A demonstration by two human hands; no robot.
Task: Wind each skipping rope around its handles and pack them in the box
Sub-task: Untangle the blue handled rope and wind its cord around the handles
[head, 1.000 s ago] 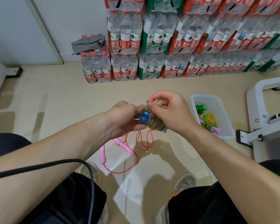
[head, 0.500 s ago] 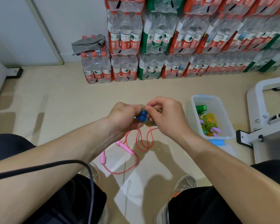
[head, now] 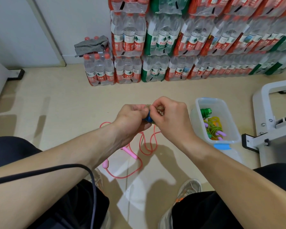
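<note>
Both hands meet over the floor around a skipping rope with blue handles [head: 148, 119], its beaded cord wound into a bundle. My left hand [head: 132, 119] grips the handle end. My right hand [head: 170, 118] pinches the beaded cord at the top of the bundle; most of the bundle is hidden by the fingers. A pink skipping rope [head: 130, 152] lies loose on the floor below the hands, with its pink handles side by side. A clear plastic box [head: 221, 141] to the right holds a wound green and purple rope [head: 213, 128].
Stacked packs of water bottles [head: 163, 47] line the far wall, a grey cloth [head: 91, 45] on one pack. A white metal frame [head: 274, 113] stands right of the box. My knees and shoes are at the bottom; a black cable crosses my left forearm.
Both hands have lifted the bundle slightly up and away from me. The right hand has shifted its pinch to the top of the wound cord. The pink rope has not moved.
</note>
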